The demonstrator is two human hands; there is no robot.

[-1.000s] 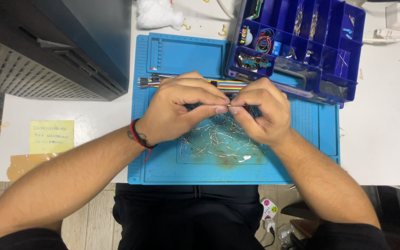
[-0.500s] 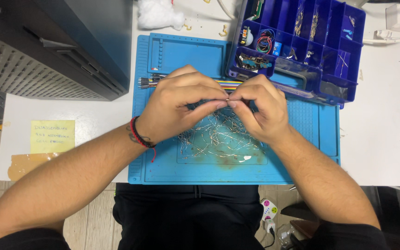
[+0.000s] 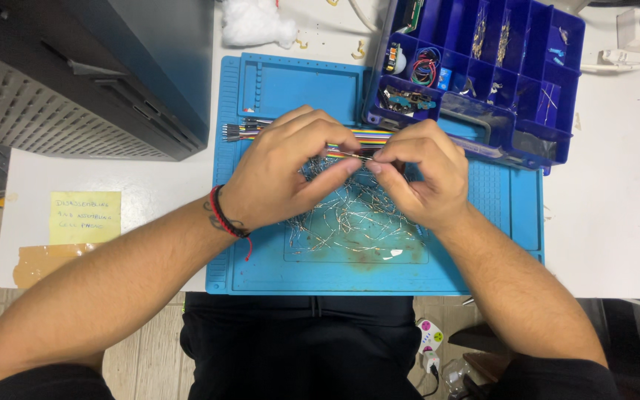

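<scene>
Over the middle of a blue work mat [image 3: 275, 274], my left hand [image 3: 287, 174] and my right hand [image 3: 416, 174] meet fingertip to fingertip. Between the pinched fingers is a small thin wire-legged component [image 3: 357, 157], held by both hands. Below the hands lies a loose pile of several thin metal-legged components [image 3: 353, 218] spread on the mat. A bundle of coloured jumper wires [image 3: 242, 132] lies across the mat just behind my hands, partly hidden by them. A red and black cord sits on my left wrist.
A dark blue compartment box [image 3: 483, 74] with small parts stands at the back right, overlapping the mat. A large dark grey case [image 3: 90, 74] fills the back left. A yellow sticky note [image 3: 84, 217] lies on the white table at left. White fluff [image 3: 253, 22] sits behind the mat.
My hands stay together over the pile; the fingertips have shifted only slightly while working the small component. Nothing else has moved.
</scene>
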